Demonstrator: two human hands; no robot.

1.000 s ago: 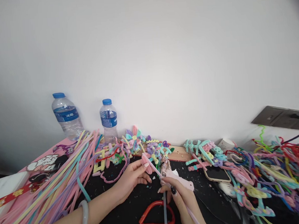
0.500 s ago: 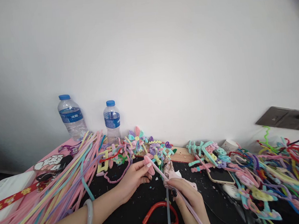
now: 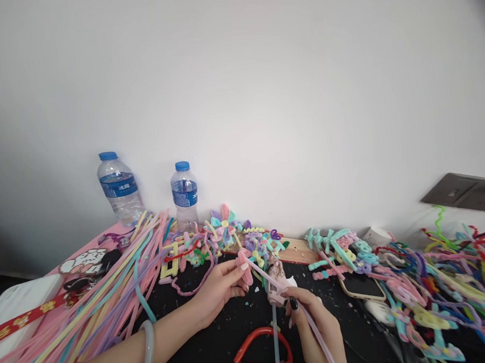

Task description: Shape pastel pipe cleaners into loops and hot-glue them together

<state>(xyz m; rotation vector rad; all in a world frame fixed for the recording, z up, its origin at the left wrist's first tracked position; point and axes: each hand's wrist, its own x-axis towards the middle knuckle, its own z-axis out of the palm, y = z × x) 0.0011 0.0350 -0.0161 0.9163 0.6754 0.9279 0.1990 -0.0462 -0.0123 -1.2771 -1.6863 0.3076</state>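
Right hand (image 3: 310,319) lower, fuzzy stem (image 3: 275,282).

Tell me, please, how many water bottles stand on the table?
2. The larger bottle stands at the far left by the wall; the smaller bottle stands to its right, behind the pipe cleaners. The clutter may hide others.

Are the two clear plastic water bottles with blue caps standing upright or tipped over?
Upright: both clear plastic water bottles stand by the white wall, caps on top.
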